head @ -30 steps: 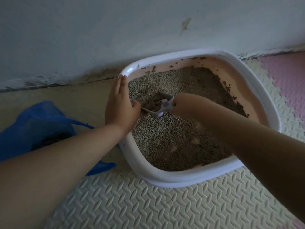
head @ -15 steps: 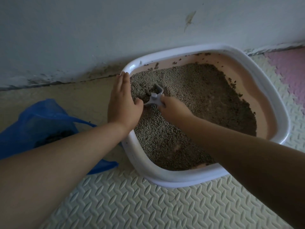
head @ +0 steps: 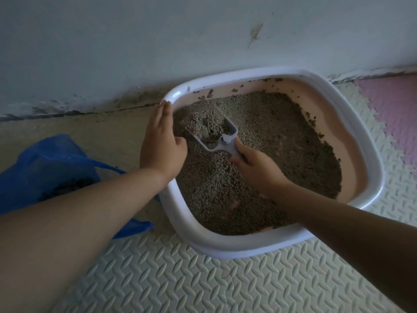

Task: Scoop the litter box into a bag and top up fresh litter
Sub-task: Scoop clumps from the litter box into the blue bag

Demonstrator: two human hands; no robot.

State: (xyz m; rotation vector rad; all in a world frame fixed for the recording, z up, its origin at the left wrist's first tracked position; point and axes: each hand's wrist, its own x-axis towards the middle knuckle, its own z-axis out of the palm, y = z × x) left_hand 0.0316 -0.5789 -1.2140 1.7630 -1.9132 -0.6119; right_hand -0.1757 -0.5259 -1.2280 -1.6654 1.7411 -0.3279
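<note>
**Scoop loading in the litter box's far-left corner**

Foam matting (head: 180, 285) is lying nearest, with the white litter box (head: 225, 247) sitting on it. Further up, the left hand (head: 161, 145) is resting on the box's left rim. Its fingers (head: 164, 116) are lying straight and together along the edge, holding nothing, and the thumb is hanging just inside. It seems to be steadying the box.

Just beside it, the right hand (head: 255, 168) is gripping the grey scoop (head: 216, 134) by its handle, fingers curled round it. The scoop is sitting in the litter (head: 282, 154) toward the far-left corner, heaped with grains, its mouth pointing away from the person.

Judging by that load, the scooping step is under way. The next move is likely calling for a level lift over the left rim, past the steadying hand, to the blue bag (head: 52, 163) lying on the floor left of the box, dark contents showing inside. Tilting early risks spilling grains. Beyond, the wall (head: 135, 41) is standing just behind the box.
</note>
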